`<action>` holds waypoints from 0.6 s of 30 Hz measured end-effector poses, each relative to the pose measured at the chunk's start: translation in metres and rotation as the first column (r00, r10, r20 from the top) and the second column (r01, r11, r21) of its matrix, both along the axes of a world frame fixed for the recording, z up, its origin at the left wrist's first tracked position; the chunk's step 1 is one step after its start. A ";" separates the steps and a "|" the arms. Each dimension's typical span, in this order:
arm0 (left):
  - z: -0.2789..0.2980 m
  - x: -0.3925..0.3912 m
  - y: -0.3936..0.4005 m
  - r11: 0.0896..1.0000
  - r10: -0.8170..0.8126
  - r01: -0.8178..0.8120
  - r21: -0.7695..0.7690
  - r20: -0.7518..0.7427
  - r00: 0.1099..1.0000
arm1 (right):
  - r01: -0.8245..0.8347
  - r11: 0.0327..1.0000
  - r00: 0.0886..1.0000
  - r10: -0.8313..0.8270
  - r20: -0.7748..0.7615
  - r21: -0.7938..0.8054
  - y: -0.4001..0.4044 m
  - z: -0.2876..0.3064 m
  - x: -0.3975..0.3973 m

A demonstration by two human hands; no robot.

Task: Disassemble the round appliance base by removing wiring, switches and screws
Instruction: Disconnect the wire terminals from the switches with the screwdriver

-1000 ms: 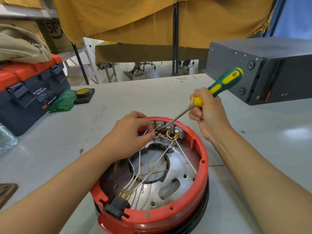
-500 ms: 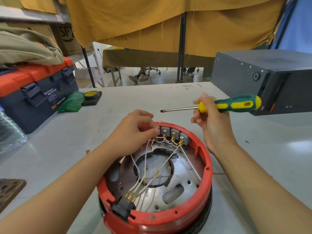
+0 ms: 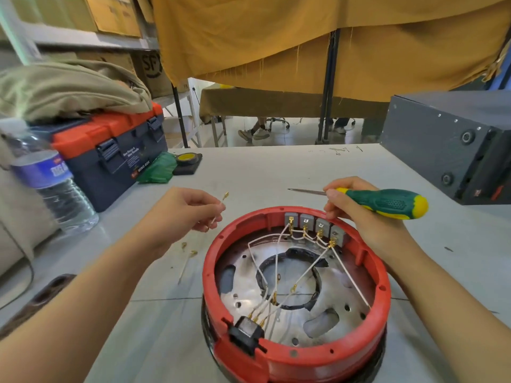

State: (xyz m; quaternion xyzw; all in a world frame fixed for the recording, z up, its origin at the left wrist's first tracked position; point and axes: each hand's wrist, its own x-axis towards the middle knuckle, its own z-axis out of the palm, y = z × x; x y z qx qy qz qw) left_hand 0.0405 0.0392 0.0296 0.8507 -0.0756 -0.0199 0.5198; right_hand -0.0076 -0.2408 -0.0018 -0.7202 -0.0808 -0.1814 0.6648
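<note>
The round red appliance base [image 3: 383,288] lies open on the table, metal plate inside. A row of grey switches [image 3: 313,225] sits at its far rim, with white wires [image 3: 309,272] running to a black connector [image 3: 244,331] at the near rim. My left hand [image 3: 179,217] is left of the base, off it, pinching a short white wire with a brass terminal [image 3: 225,195]. My right hand [image 3: 356,214] rests at the far rim beside the switches and grips a green and yellow screwdriver [image 3: 384,203], held level with its blade pointing left.
Two loose wire pieces with brass terminals [image 3: 189,252] lie on the table left of the base. A water bottle [image 3: 52,186], a blue and orange toolbox [image 3: 110,150], a green cloth and a tape roll [image 3: 188,158] stand at the left. A dark metal box [image 3: 448,145] stands at the right.
The screwdriver tip came out of the switch row and swung level. My left hand pulled a short wire free of the switches and carried it left, clear of the base.
</note>
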 end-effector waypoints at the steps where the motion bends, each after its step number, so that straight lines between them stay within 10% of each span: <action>1: -0.003 0.001 0.009 0.998 0.034 -0.033 0.053 -0.020 0.999 | 0.005 1.000 1.000 -0.005 0.002 -0.009 0.000 0.000 0.001; 18: -0.042 0.002 0.055 0.906 0.203 -0.161 0.392 -0.068 0.977 | 0.011 1.000 1.000 -0.011 0.029 -0.017 -0.002 -0.005 0.004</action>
